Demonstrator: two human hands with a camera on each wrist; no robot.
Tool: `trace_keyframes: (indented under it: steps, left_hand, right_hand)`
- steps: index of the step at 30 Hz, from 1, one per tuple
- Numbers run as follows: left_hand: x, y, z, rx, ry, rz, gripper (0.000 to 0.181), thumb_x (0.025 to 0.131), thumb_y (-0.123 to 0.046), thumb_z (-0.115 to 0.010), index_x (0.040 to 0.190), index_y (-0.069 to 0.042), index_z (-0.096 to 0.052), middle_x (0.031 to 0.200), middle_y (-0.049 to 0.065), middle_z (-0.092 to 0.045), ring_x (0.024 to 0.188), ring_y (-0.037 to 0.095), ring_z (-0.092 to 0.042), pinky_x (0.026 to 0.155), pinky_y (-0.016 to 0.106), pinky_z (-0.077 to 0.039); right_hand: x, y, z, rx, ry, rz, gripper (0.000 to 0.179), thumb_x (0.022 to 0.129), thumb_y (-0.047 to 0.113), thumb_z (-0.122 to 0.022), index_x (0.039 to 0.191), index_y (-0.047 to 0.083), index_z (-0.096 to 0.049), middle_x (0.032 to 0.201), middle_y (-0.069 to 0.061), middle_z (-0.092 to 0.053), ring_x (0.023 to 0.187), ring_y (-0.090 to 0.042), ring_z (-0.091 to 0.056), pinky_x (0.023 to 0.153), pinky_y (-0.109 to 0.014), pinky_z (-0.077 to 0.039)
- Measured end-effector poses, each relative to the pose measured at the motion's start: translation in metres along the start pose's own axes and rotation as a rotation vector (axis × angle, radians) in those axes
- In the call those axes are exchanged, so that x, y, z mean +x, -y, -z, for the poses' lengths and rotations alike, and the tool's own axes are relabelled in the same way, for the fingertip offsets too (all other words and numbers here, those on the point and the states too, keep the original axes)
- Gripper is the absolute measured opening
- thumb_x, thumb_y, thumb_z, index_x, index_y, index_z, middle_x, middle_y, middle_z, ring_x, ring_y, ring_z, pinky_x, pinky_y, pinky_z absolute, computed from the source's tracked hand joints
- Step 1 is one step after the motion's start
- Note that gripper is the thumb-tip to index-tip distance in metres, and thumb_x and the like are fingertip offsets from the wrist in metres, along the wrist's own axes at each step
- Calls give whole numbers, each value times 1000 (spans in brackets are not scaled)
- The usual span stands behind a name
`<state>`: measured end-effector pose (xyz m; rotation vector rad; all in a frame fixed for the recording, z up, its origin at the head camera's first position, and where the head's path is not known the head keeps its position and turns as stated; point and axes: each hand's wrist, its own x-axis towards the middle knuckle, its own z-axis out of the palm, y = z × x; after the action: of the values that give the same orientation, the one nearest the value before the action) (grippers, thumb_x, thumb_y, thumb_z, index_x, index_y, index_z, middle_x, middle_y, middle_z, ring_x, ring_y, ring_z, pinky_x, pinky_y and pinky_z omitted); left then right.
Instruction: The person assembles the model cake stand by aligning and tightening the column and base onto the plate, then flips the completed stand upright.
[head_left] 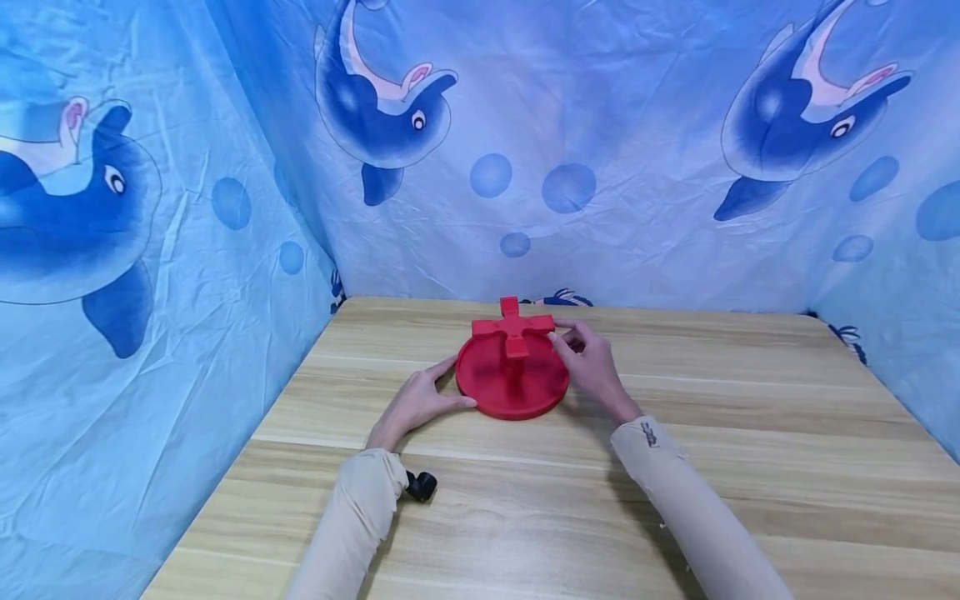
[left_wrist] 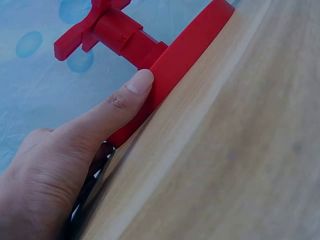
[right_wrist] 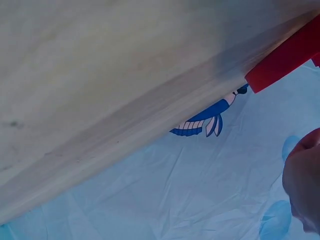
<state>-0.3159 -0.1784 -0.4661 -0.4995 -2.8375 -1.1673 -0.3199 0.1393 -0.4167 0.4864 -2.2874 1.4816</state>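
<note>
A red round base (head_left: 480,385) with a raised rim stands on the table. From its middle rises a red post (left_wrist: 120,34), topped by a red cross-shaped piece (head_left: 514,327) with blunt arms. My left hand (head_left: 418,402) grips the base at its left side, thumb on the near rim and fingers round the far side. In the left wrist view the thumb (left_wrist: 117,102) presses on the rim. My right hand (head_left: 594,364) pinches the end of the cross's right arm between thumb and fingers. The right wrist view catches only part of that hand (right_wrist: 304,182) and the base's edge (right_wrist: 282,65).
The wooden table (head_left: 750,467) ends at a blue cloth (head_left: 637,242) printed with dolphins, which hangs behind it and on both sides. A small black device (head_left: 422,487) sits at the left sleeve's cuff.
</note>
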Motion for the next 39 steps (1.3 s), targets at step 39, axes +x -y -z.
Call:
trace_keyframes:
  steps: [39]
  left_hand:
    - [-5,2,4,15,13,0,102,75,-69,-82,159,-25,-45,155,3,-50,141,27,-47,111,52,-42]
  right_hand:
    - [-22,17,-3,-1,36,24,33,100,16,-71,129,2,-66,99,-10,-68,88,-25,-61,78,-39,-56]
